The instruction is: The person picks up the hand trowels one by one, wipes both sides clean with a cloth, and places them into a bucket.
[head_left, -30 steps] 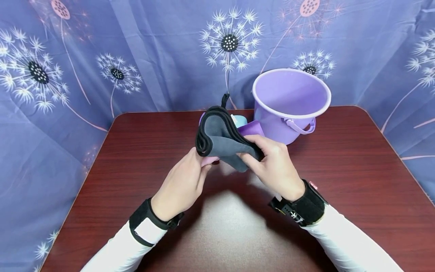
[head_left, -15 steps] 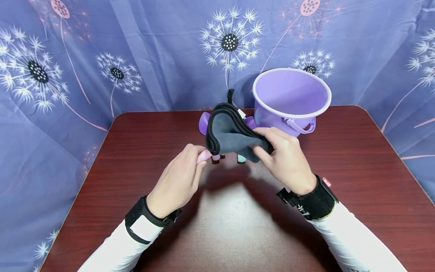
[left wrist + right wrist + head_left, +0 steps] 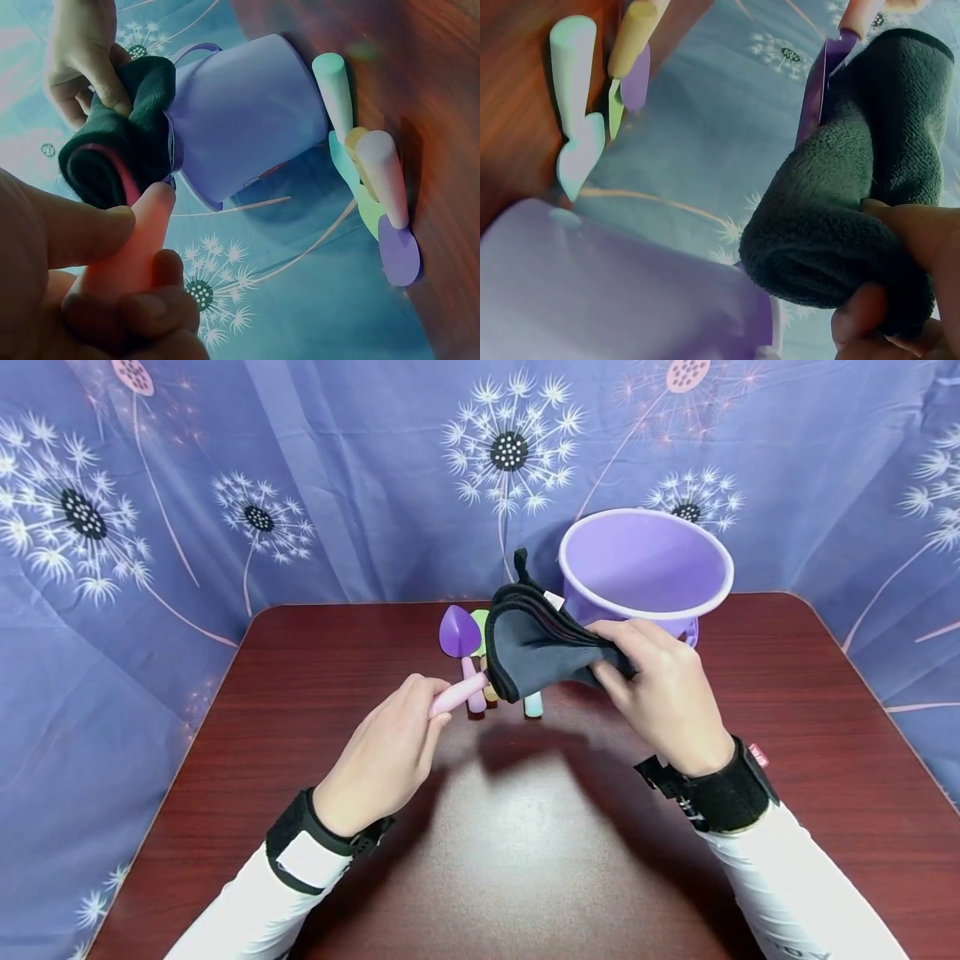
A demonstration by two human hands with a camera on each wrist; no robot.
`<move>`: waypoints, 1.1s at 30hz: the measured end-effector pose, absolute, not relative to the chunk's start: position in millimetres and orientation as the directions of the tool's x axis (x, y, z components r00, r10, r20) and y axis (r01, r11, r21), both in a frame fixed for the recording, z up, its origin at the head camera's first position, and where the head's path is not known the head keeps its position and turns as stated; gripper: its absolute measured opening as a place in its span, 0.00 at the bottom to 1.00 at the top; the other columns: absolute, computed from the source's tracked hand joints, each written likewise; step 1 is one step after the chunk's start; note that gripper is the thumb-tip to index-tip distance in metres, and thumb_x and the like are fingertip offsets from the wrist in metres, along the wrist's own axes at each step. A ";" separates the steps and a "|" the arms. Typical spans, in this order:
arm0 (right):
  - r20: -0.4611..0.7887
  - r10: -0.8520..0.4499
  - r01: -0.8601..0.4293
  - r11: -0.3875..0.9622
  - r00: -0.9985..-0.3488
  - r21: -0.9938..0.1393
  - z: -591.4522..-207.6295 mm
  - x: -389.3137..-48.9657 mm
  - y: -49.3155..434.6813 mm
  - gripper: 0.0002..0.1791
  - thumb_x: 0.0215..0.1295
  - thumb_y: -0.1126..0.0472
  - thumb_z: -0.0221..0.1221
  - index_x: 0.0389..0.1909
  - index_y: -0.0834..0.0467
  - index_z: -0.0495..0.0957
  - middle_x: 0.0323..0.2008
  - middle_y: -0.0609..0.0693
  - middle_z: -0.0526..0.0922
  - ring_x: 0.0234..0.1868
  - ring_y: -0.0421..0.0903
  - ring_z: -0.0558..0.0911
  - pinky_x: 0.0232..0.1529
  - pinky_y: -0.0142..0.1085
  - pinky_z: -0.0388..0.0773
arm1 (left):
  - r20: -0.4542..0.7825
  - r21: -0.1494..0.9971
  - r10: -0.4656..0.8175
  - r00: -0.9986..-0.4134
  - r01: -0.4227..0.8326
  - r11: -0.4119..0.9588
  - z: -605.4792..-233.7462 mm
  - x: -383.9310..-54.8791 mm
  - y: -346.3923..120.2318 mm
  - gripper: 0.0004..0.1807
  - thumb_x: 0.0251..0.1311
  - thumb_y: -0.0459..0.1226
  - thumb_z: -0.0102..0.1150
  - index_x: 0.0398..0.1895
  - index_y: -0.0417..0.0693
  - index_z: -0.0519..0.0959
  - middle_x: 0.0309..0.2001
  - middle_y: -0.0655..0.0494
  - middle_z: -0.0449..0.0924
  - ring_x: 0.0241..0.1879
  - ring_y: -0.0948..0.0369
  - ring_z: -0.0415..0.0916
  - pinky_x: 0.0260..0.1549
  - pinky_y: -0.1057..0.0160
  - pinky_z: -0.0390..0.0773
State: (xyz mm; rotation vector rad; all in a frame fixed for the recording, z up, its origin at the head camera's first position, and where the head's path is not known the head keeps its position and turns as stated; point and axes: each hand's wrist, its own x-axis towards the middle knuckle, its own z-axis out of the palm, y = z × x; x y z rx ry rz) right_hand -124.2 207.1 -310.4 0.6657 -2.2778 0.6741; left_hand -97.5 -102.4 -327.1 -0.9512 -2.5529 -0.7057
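My left hand [image 3: 378, 760] grips the pink handle [image 3: 459, 693] of a small garden shovel. Its purple blade [image 3: 815, 97] shows in the right wrist view, partly hidden behind a dark grey cloth [image 3: 536, 639]. In my right hand [image 3: 667, 693] is that folded, black-edged cloth, pinched between thumb and fingers and lying against the blade. Both hands are raised above the table. Behind the cloth, most of the blade is out of sight in the head view.
A purple bucket [image 3: 645, 564] stands at the back right. On the table [image 3: 315, 693] lie a purple trowel [image 3: 459, 632] with a pink handle, a green-bladed tool [image 3: 615, 109] with a tan handle, and a turquoise trowel [image 3: 573, 82]. A dandelion-print curtain [image 3: 360, 485] hangs behind.
My right hand and the cloth have moved right and slightly up. More of the pink handle shows, and the tools on the table have come into view. The left hand has shifted slightly left.
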 end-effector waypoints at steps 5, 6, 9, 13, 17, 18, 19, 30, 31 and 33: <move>0.715 -0.317 -0.613 0.766 -0.623 -0.194 -307.7 -122.8 210.4 0.18 0.61 0.67 0.61 0.53 0.57 0.82 0.42 0.51 0.81 0.42 0.46 0.79 0.42 0.45 0.77 | 0.439 0.356 0.529 -0.726 0.681 0.640 -327.3 -97.0 -101.8 0.10 0.71 0.36 0.54 0.51 0.43 0.71 0.36 0.58 0.68 0.32 0.61 0.64 0.31 0.64 0.68; 0.715 -0.327 -0.615 0.768 -0.617 -0.180 -307.5 -122.6 210.5 0.18 0.60 0.68 0.61 0.53 0.57 0.82 0.42 0.51 0.81 0.42 0.47 0.79 0.41 0.45 0.77 | 0.438 0.357 0.532 -0.725 0.683 0.637 -327.7 -96.8 -101.5 0.10 0.71 0.36 0.54 0.51 0.43 0.72 0.36 0.58 0.68 0.32 0.61 0.64 0.32 0.64 0.68; 0.713 -0.361 -0.633 0.760 -0.601 -0.149 -307.2 -122.1 209.7 0.19 0.58 0.69 0.62 0.53 0.58 0.82 0.42 0.52 0.81 0.42 0.48 0.80 0.41 0.46 0.77 | 0.442 0.356 0.550 -0.709 0.701 0.618 -328.3 -96.1 -100.5 0.10 0.72 0.37 0.53 0.52 0.43 0.72 0.36 0.58 0.70 0.32 0.62 0.64 0.32 0.64 0.69; 0.700 -0.404 -0.659 0.741 -0.589 -0.128 -308.0 -121.8 207.1 0.19 0.58 0.70 0.63 0.53 0.58 0.82 0.43 0.52 0.80 0.42 0.49 0.79 0.41 0.45 0.77 | 0.451 0.336 0.568 -0.688 0.721 0.606 -329.6 -95.0 -98.7 0.11 0.73 0.39 0.52 0.51 0.41 0.73 0.36 0.58 0.70 0.32 0.62 0.66 0.33 0.64 0.70; 0.692 -0.421 -0.678 0.722 -0.587 -0.136 -310.5 -121.8 203.4 0.18 0.60 0.69 0.63 0.52 0.59 0.82 0.42 0.52 0.81 0.41 0.49 0.79 0.43 0.43 0.76 | 0.451 0.317 0.566 -0.690 0.716 0.621 -331.2 -93.8 -96.6 0.10 0.73 0.38 0.52 0.50 0.41 0.73 0.36 0.57 0.69 0.32 0.61 0.66 0.33 0.63 0.70; 0.691 -0.422 -0.685 0.713 -0.587 -0.147 -311.4 -121.9 202.0 0.18 0.60 0.69 0.63 0.52 0.59 0.82 0.42 0.52 0.81 0.41 0.48 0.79 0.43 0.43 0.76 | 0.450 0.315 0.564 -0.692 0.714 0.625 -331.8 -93.7 -95.9 0.10 0.73 0.38 0.52 0.49 0.41 0.73 0.36 0.57 0.69 0.32 0.61 0.66 0.33 0.64 0.70; 0.690 -0.422 -0.691 0.706 -0.588 -0.157 -312.5 -122.0 200.6 0.17 0.61 0.68 0.63 0.52 0.59 0.82 0.42 0.52 0.81 0.42 0.48 0.79 0.44 0.43 0.76 | 0.450 0.312 0.564 -0.693 0.714 0.627 -332.4 -93.5 -95.2 0.10 0.73 0.38 0.52 0.49 0.41 0.73 0.36 0.57 0.68 0.32 0.61 0.66 0.34 0.64 0.71; 0.675 -0.373 -0.707 0.633 -0.637 -0.317 -322.8 -119.9 185.1 0.17 0.61 0.68 0.61 0.52 0.59 0.81 0.40 0.48 0.81 0.39 0.40 0.77 0.42 0.34 0.73 | 0.411 0.314 0.555 -0.723 0.684 0.658 -336.2 -92.4 -90.0 0.06 0.72 0.38 0.53 0.44 0.47 0.69 0.33 0.59 0.64 0.33 0.63 0.63 0.32 0.67 0.69; 0.676 -0.359 -0.702 0.627 -0.644 -0.337 -323.4 -119.6 183.5 0.17 0.61 0.68 0.61 0.52 0.58 0.81 0.40 0.47 0.82 0.38 0.40 0.77 0.41 0.33 0.71 | 0.408 0.312 0.555 -0.725 0.682 0.662 -336.2 -92.2 -89.7 0.06 0.71 0.38 0.54 0.44 0.47 0.69 0.33 0.59 0.64 0.33 0.63 0.63 0.32 0.67 0.69; 0.673 -0.329 -0.690 0.617 -0.662 -0.378 -324.5 -118.6 180.0 0.16 0.61 0.67 0.62 0.51 0.57 0.82 0.39 0.46 0.82 0.37 0.39 0.76 0.40 0.31 0.70 | 0.404 0.306 0.556 -0.727 0.680 0.667 -336.5 -91.6 -88.8 0.07 0.69 0.36 0.56 0.44 0.47 0.69 0.34 0.59 0.64 0.34 0.62 0.63 0.34 0.66 0.70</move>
